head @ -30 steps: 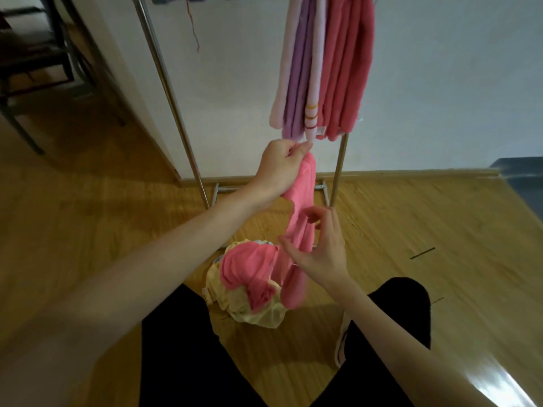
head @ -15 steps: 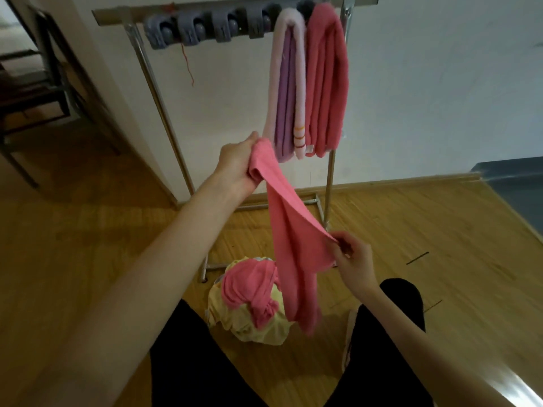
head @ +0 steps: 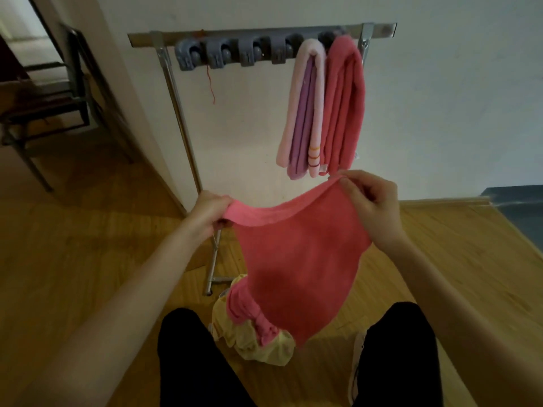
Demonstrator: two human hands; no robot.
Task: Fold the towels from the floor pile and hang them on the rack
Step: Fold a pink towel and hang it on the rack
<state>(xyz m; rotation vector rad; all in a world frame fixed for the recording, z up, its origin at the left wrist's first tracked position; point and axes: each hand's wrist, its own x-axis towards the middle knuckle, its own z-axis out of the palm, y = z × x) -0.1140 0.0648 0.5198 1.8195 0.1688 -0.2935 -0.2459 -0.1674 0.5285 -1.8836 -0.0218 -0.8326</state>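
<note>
At about nine o'clock in the view the left hand (head: 209, 213) pinches one top corner of the pink towel (head: 296, 259), its fingers curled over the rolled edge. The top hem sags in a shallow curve across the centre toward two o'clock, where the right hand (head: 371, 208) pinches the other corner, held a little higher. The cloth hangs spread below both hands, its lower end dropping toward six o'clock in front of the floor pile (head: 252, 333), a yellow and pink heap lying between the person's dark-clad legs. My reading is that this is the spreading-out step just ahead of the first fold; the next move calls for bringing the two pinched corners together so the towel halves lengthwise, keeping the edges aligned. At twelve o'clock stands the rack (head: 264, 33), with grey clips along its bar, the left ones bare. Toward one o'clock a lilac and pale pink folded towel (head: 302, 113) and a pink folded towel (head: 343, 107) already hang there, side by side.
</note>
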